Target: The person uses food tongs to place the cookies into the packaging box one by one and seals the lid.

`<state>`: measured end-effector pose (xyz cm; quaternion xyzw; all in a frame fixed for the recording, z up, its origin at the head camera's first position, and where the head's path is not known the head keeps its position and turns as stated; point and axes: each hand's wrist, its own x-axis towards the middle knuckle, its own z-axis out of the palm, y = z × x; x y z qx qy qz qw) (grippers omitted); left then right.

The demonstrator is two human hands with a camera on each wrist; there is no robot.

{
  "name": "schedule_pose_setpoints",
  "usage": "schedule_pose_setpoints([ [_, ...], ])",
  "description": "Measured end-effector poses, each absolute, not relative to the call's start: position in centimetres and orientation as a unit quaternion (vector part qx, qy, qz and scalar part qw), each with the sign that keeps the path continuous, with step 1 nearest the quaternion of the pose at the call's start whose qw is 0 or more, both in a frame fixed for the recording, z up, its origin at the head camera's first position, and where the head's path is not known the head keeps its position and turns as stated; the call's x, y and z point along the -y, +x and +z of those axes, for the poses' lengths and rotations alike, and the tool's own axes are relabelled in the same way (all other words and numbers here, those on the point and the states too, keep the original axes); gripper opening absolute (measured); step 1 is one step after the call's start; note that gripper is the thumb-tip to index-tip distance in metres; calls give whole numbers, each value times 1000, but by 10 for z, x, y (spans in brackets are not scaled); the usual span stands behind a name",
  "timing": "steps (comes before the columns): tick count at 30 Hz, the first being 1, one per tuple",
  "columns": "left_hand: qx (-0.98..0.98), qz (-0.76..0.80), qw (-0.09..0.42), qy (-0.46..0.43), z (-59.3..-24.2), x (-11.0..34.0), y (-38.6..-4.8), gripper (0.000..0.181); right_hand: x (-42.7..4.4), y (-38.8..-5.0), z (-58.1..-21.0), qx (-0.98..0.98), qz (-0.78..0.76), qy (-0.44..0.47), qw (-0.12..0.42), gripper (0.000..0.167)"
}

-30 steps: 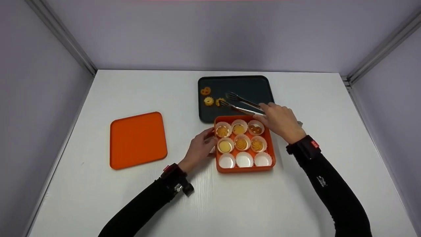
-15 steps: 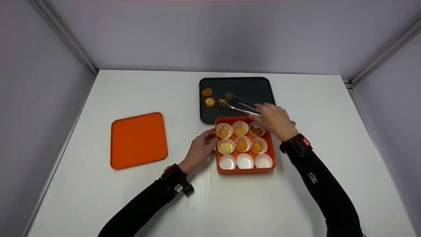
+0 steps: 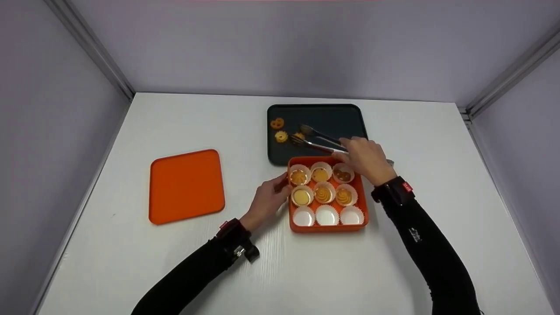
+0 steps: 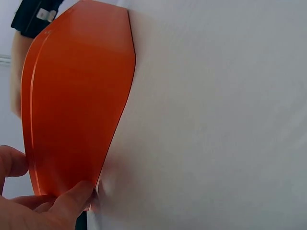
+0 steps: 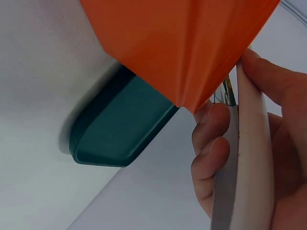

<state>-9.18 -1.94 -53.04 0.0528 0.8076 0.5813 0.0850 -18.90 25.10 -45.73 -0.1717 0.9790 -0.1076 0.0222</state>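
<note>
My right hand [image 3: 365, 159] grips metal tongs [image 3: 321, 148] from above, its fingers curled round their long arms [image 5: 254, 158]. At the far end, the tongs' tips lie on either side of a cookie [image 3: 299, 137] on the dark tray [image 3: 332, 118]; whether they touch it is unclear. My left hand [image 3: 267, 199] rests against the left side of the orange box [image 3: 328, 229], with fingertips [image 4: 79, 194] on its outer wall. Paper cups fill the box. The back and middle rows hold cookies, while the front-row cups [image 3: 327, 215] are bare.
A pretzel-shaped cookie [image 3: 277, 123] and a round cookie [image 3: 281, 137] lie on the left part of the dark tray. Left of the box, an orange lid-like square [image 3: 187, 186] lies flat on the white table [image 3: 245, 127]. Walls [image 3: 288, 48] enclose the table.
My right hand has moved slightly left with the tongs, and their tips have come closer together around the cookie. The left hand stays against the box.
</note>
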Motion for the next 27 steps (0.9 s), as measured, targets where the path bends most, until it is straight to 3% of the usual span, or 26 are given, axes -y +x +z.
schedule_pose_setpoints([
  [11, -801, 591, 89, 44, -531, 18, -92, 53, -278, -189, -457, -981, -113, -158, 15, 51],
  [27, -758, 640, 124, 28, -528, 20, -97, 58, -293, -189, -466, -982, -138, -126, 39, 63],
])
